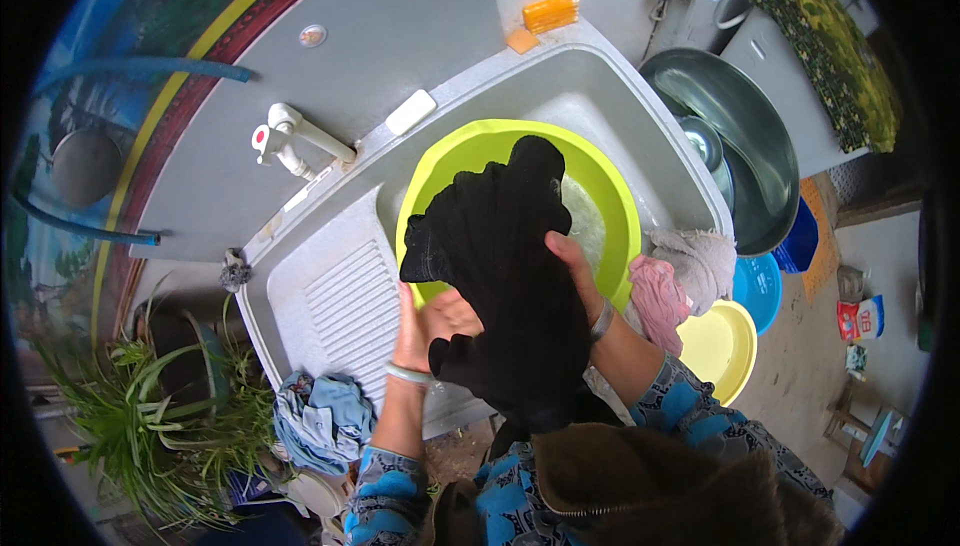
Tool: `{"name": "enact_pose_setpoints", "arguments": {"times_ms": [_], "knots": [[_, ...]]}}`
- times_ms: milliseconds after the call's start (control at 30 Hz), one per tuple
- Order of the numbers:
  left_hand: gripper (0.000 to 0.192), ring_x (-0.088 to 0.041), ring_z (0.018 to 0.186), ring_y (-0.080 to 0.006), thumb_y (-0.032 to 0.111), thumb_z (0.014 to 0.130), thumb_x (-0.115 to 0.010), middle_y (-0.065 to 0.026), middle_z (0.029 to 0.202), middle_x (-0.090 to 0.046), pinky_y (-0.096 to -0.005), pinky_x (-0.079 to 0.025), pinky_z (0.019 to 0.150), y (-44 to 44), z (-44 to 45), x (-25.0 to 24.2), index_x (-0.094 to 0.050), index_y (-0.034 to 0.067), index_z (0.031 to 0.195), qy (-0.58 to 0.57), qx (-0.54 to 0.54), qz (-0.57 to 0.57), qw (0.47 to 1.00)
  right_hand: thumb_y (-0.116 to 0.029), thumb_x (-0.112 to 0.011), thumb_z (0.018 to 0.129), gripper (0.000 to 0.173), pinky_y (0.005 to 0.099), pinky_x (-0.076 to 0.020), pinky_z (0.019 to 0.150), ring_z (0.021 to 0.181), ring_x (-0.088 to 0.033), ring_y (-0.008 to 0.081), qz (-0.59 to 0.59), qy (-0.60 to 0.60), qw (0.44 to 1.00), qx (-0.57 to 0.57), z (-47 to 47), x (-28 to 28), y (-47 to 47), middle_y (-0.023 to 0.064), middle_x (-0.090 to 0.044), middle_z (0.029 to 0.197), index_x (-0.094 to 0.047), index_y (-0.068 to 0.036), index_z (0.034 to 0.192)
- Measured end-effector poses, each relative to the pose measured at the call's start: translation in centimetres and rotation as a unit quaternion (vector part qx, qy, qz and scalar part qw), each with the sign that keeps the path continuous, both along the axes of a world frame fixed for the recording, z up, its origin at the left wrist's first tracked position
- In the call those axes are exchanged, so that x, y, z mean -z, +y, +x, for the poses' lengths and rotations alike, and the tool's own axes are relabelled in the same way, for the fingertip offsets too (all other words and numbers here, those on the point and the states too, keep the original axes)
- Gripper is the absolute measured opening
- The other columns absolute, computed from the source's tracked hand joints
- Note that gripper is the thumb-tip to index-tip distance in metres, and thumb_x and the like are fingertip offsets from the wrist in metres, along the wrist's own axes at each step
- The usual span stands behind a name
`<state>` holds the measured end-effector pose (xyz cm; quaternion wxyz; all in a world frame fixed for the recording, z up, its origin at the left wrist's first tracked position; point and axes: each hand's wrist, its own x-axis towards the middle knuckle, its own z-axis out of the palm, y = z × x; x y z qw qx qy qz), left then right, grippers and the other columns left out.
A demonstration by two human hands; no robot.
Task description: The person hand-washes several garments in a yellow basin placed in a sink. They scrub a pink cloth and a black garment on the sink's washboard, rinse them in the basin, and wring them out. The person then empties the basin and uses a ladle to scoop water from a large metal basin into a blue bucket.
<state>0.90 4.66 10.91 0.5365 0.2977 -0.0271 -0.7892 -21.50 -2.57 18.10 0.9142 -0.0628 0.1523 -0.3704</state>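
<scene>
A bunched black knit garment hangs over a lime-green basin and hides part of it. My right hand grips the cloth's right edge, a bracelet on its wrist. On the other side, my left hand is beside and partly behind the garment, its palm turned up. Its fingertips run out of sight under the fabric, so its hold there is unclear. Cloudy water shows in the basin, which stands in a grey stone-like sink.
A ribbed washboard forms the sink's left side, below a white tap. Blue clothes lie over the front left rim. Pink cloth and a grey towel drape the right rim. A large metal basin leans beyond.
</scene>
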Motion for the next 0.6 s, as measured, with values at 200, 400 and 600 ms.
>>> {"name": "enact_pose_setpoints", "arguments": {"times_ms": [200,400,600], "knots": [[0.048,-0.059,0.114,-0.0263,0.039,0.102,-0.047,-0.0107,0.129,-0.061,-0.0349,-0.05,0.095,-0.9,-4.8,-0.4,-0.055,0.004,0.134,-0.146,-0.139,0.026,0.979,-0.041,-0.066,0.085,0.064,0.0386,-0.0497,0.099,0.107,-0.064,0.0253,0.002,-0.084,0.995,-0.059,0.8,3.3,2.9,0.0138,-0.065,0.121,-0.055,0.0,0.133],[0.036,-0.065,0.099,-0.0224,0.029,0.098,-0.058,-0.0104,0.113,-0.068,-0.0333,-0.052,0.089,-7.7,-1.3,-3.8,-0.063,0.001,0.12,-0.149,-0.152,-0.058,0.975,-0.028,-0.067,0.084,0.059,0.0359,-0.0479,0.1,0.113,-0.061,0.0242,-0.12,0.215,0.946,-0.211,1.5,6.7,4.0,0.0148,-0.062,0.127,-0.055,0.002,0.132],[0.016,-0.064,0.069,-0.0117,0.01,0.087,-0.066,-0.0025,0.081,-0.069,-0.0271,-0.052,0.064,-10.2,0.3,-2.5,-0.072,0.0,0.097,-0.445,-0.018,-0.066,0.893,-0.03,-0.068,0.079,0.048,0.0385,-0.0464,0.095,0.104,-0.06,0.0245,-0.389,0.315,0.852,-0.156,4.8,6.1,2.6,0.0147,-0.064,0.112,-0.061,0.001,0.115]]}}
